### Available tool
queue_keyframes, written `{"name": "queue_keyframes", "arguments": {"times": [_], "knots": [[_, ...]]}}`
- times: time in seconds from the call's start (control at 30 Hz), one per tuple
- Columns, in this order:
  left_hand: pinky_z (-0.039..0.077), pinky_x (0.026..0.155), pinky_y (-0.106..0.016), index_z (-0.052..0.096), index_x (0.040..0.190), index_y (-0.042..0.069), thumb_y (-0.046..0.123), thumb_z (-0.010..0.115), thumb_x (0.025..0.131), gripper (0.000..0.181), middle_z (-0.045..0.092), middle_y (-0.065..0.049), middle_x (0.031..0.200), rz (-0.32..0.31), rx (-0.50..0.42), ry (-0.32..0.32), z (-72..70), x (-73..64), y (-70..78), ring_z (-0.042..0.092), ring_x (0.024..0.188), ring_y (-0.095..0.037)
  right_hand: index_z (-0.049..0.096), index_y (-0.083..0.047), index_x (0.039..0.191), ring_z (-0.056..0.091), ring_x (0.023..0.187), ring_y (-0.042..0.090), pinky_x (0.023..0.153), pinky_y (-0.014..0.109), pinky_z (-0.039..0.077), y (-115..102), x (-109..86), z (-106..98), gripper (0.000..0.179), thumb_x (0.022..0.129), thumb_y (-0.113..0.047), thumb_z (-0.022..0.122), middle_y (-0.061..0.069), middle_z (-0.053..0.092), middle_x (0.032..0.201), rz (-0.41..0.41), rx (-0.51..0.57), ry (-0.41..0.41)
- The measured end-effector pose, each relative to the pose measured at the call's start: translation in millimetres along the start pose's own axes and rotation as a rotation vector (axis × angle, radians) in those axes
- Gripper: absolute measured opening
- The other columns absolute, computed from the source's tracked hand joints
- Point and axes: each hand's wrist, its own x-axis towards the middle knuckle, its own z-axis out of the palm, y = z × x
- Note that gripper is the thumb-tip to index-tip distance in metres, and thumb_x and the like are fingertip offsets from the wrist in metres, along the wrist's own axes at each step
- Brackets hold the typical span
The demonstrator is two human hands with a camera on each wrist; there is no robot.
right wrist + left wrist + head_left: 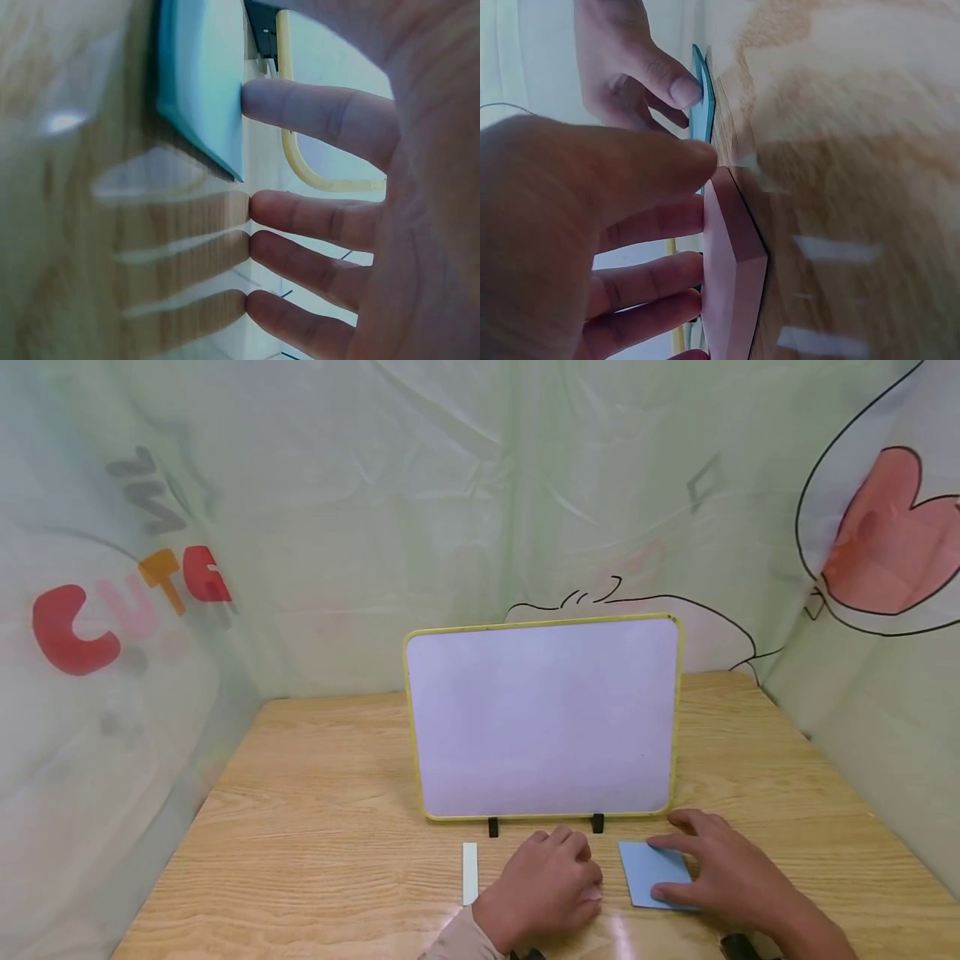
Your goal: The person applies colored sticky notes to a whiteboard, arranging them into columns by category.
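My left hand [546, 883] rests over a pink block that looks like a sticky note pad [724, 285]; in the head view the hand hides nearly all of it. Seen from the left wrist, several fingertips touch its top face and the thumb lies by its near corner. To the right, a light blue square, seemingly a sticky note pad [648, 872], lies flat on the table. My right hand [731, 868] is spread over its right side, with thumb and index finger touching it. In the right wrist view, the other fingertips rest on the table beside the blue pad [202, 82].
A whiteboard [547, 718] with a yellow frame stands upright behind the hands on black feet [492, 827]. A narrow pale strip [470, 868] lies left of my left hand. Printed curtains hang around the wooden table [315, 827].
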Motion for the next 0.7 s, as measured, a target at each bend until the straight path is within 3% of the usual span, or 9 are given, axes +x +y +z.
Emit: {"name": "queue_keyframes", "arguments": {"times": [0.2, 0.53, 0.7], "knots": [[0.043, 0.078, -0.021, 0.074, 0.097, 0.038, 0.040, 0.054, 0.099, 0.020, 0.058, 0.015, 0.106, 0.006, 0.017, -0.005, 1.9, 2.2, 0.2, 0.051, 0.099, -0.005, 0.076, -0.023, 0.112, 0.055, 0.110, 0.036, 0.086, 0.057, 0.047, -2.6, 1.2, 0.5, 0.069, 0.068, -0.076, 0.073, 0.014, 0.058, 0.126, 0.020, -0.010, -0.005], [0.044, 0.076, -0.022, 0.074, 0.093, 0.035, 0.041, 0.055, 0.099, 0.020, 0.060, 0.015, 0.104, 0.017, 0.075, 0.040, 5.1, 4.7, 2.1, 0.052, 0.099, -0.006, 0.077, -0.019, 0.112, 0.055, 0.109, 0.038, 0.087, 0.058, 0.046, -6.8, 3.6, -0.5, 0.074, 0.068, -0.078, 0.069, 0.016, 0.059, 0.125, 0.047, -0.026, -0.019], [0.044, 0.075, -0.021, 0.074, 0.091, 0.034, 0.040, 0.056, 0.099, 0.020, 0.060, 0.014, 0.103, 0.028, 0.070, 0.068, 6.6, 5.7, 2.1, 0.053, 0.097, -0.006, 0.078, -0.018, 0.112, 0.056, 0.107, 0.037, 0.087, 0.057, 0.046, -7.5, 3.9, 3.6, 0.072, 0.070, -0.076, 0.070, 0.016, 0.059, 0.123, 0.030, -0.035, 0.012]]}}
